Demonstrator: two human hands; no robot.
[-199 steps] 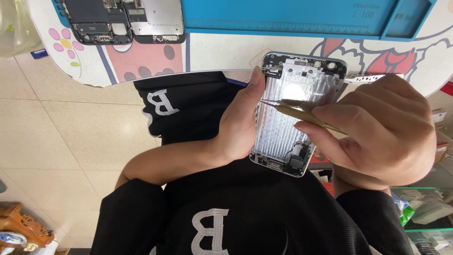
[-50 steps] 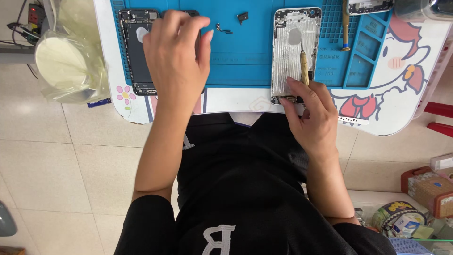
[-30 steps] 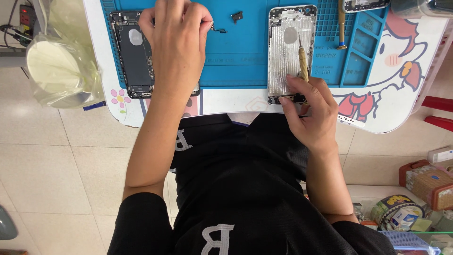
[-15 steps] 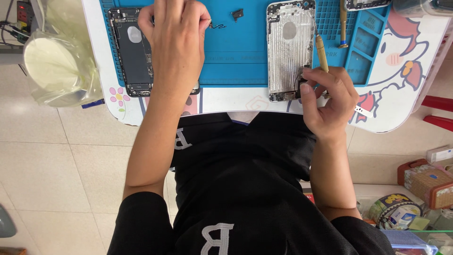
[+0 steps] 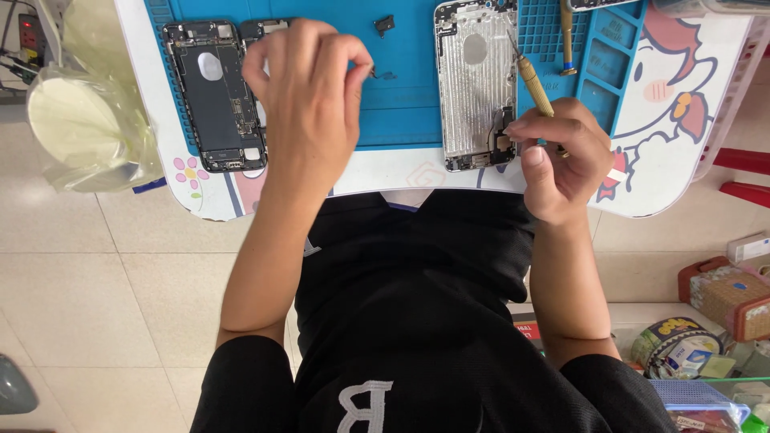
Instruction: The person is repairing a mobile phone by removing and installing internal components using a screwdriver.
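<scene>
silver phone shell — opened, flat, ribbed inside, right hand beside

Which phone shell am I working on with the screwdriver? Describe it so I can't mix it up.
On the blue rubber work mat, look right of centre: the silver metal phone housing, beside the right hand holding the brass-handled screwdriver. The other housing, far left, is black.
</scene>
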